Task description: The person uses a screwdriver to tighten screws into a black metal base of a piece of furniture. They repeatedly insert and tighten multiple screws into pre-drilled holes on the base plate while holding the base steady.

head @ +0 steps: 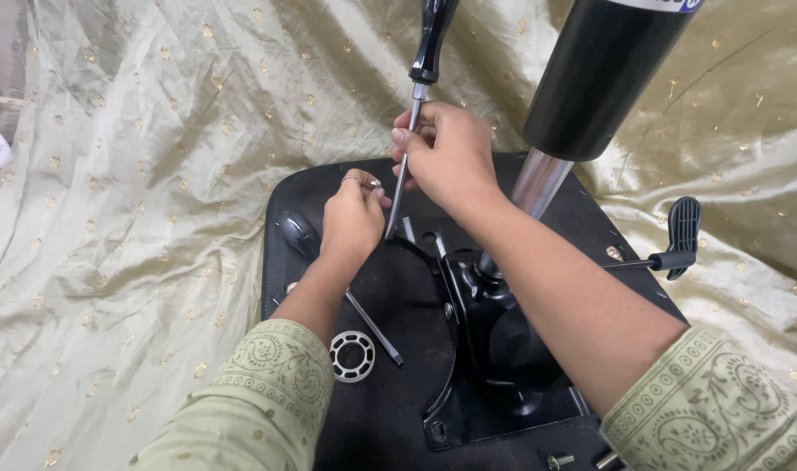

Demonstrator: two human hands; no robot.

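Both hands are working at the middle of an upturned black seat [582, 218]. Right hand [446, 153] is gripping the screwdriver [413, 122] shaft, tip down on the metal bracket [477, 305] at its 11 o'clock corner. Left hand [353, 218] is pinching closed just beside the tip. A bearing ring [352, 356] is lying at 7 o'clock, the lever [669, 244] at 3 o'clock, the cylinder [590, 78] rising at 1 o'clock.

Pretty sure this counts as a home setup, not a real workshop. I'm working on the floor over a shiny gold cloth [137, 174] with little embroidered dots, spread out like a bedsheet. An upturned office chair seat [390, 296] lies on it, with loose parts scattered about.
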